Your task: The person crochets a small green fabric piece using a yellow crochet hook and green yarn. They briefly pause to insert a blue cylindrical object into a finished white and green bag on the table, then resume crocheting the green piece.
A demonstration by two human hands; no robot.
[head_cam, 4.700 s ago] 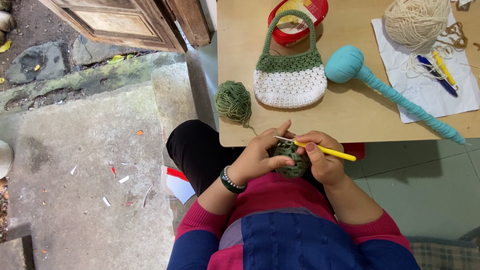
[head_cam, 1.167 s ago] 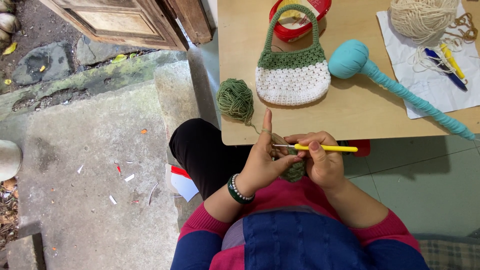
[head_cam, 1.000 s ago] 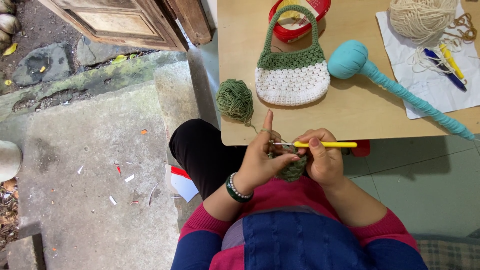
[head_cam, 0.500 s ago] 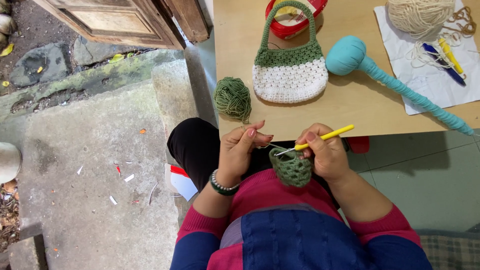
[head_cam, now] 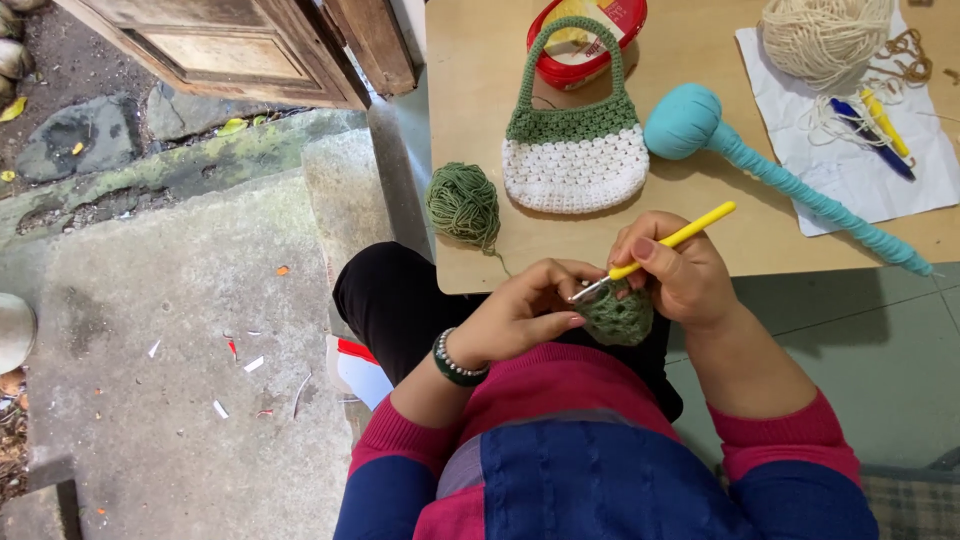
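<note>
My right hand pinches the yellow crochet hook, its tip in the green crochet piece. My left hand pinches that piece over my lap, just below the tabletop edge, green yarn ball nearby.

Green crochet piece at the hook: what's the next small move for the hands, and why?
Probably draw the yellow crochet hook back through the stitch. Its metal tip sits at the top edge of the green crochet piece. The right hand grips the hook, the left hand pinches the piece, and yarn runs up to the green yarn ball on the table.
</note>
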